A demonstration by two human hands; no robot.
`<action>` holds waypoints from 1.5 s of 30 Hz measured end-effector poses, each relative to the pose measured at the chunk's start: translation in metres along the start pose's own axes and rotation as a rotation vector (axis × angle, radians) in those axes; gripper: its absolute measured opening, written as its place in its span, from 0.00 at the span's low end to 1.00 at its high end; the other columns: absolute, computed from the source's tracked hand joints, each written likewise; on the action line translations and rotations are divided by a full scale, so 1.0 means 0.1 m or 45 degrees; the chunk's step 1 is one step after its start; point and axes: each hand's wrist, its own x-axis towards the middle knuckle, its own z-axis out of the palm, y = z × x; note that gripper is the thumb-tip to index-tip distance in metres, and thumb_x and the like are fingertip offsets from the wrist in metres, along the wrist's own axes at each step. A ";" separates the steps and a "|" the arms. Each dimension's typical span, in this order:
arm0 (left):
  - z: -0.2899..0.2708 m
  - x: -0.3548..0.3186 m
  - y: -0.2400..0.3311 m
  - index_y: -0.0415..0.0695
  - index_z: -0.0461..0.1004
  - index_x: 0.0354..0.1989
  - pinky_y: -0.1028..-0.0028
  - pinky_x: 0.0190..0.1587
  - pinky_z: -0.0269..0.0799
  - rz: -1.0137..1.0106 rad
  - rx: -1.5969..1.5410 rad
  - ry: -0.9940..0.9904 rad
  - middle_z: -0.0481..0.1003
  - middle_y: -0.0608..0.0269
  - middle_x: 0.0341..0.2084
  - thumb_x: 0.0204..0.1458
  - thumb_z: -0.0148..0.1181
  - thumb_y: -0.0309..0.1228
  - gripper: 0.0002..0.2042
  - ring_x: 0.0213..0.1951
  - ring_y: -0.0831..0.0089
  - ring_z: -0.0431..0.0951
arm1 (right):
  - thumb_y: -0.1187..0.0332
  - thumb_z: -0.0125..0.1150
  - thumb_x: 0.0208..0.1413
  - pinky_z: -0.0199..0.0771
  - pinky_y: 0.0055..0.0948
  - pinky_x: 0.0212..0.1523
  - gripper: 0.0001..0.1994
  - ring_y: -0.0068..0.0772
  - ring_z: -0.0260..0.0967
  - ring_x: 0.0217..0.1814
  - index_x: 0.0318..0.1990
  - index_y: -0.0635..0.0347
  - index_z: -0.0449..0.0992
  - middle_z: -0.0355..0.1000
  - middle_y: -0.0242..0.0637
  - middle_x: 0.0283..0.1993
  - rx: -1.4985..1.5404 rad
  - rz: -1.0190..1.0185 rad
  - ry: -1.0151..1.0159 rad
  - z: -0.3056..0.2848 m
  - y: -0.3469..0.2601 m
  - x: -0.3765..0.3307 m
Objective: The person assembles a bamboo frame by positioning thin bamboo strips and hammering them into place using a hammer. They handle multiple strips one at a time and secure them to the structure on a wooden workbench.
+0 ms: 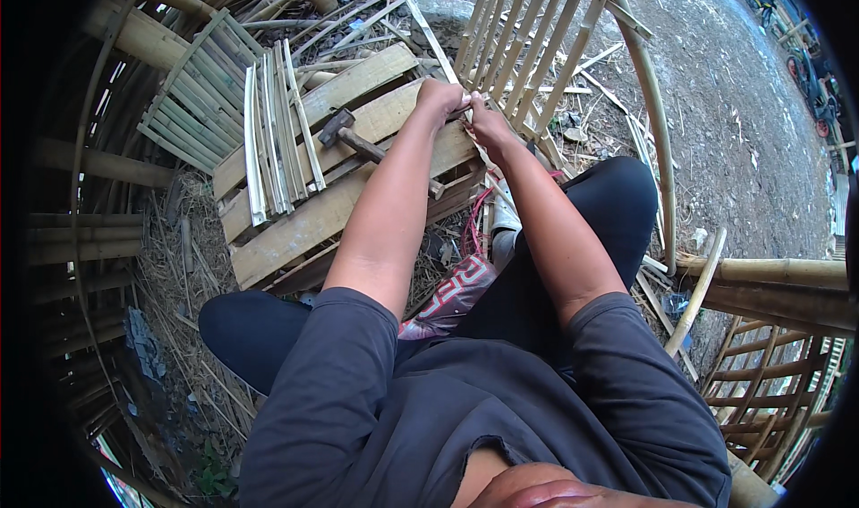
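Note:
Both of my hands meet at the far right corner of a low plank platform (309, 239). Closed fingers of my left hand (438, 102) and my right hand (490, 125) grip a thin, pale bamboo strip (425, 26). It runs away up and left from my fists, and its near end hangs down between my forearms. A small dark piece shows between the hands, too small to name. On the planks left of my left forearm lies a hammer (338, 128) with a wooden handle. Beside it rests a row of split bamboo strips (276, 141).
A slatted bamboo panel (199, 89) leans at the platform's left. Beyond my hands stands a bamboo slat frame (528, 47), with a curved pole (651, 96) to its right. A printed bag (461, 295) lies between my legs. Bamboo scraps litter the ground; bicycles (801, 56) stand far right.

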 end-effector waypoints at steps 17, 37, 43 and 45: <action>-0.97 -0.68 0.34 0.39 0.67 0.66 0.64 0.62 0.69 0.373 0.535 -0.361 0.75 0.48 0.57 0.60 0.63 0.45 0.31 0.58 0.60 0.76 | 0.36 0.26 0.68 0.54 0.43 0.73 0.46 0.63 0.59 0.72 0.57 0.81 0.72 0.65 0.72 0.63 -0.568 -0.201 0.009 -0.05 0.03 0.25; -2.81 -2.01 -1.24 0.45 0.66 0.68 0.57 0.74 0.52 0.561 1.008 -0.064 0.63 0.49 0.69 0.59 0.61 0.32 0.27 0.73 0.56 0.58 | 0.34 0.26 0.68 0.76 0.44 0.41 0.46 0.44 0.76 0.30 0.32 0.71 0.82 0.79 0.52 0.30 -1.187 -0.120 0.136 -0.11 -0.23 0.07; -2.74 -2.01 -1.47 0.44 0.67 0.66 0.50 0.74 0.49 0.504 1.042 0.007 0.66 0.51 0.67 0.59 0.61 0.31 0.25 0.72 0.55 0.58 | 0.40 0.46 0.66 0.76 0.48 0.54 0.34 0.58 0.78 0.51 0.47 0.68 0.81 0.79 0.60 0.46 -1.602 -0.422 0.083 0.41 -0.93 -0.89; -2.73 -1.95 -1.48 0.44 0.71 0.61 0.49 0.74 0.49 0.586 1.008 0.062 0.68 0.53 0.64 0.58 0.62 0.29 0.22 0.72 0.55 0.58 | 0.39 0.51 0.63 0.77 0.48 0.49 0.34 0.57 0.80 0.42 0.35 0.70 0.82 0.79 0.60 0.36 -1.428 -0.610 -0.042 0.61 -0.78 -0.89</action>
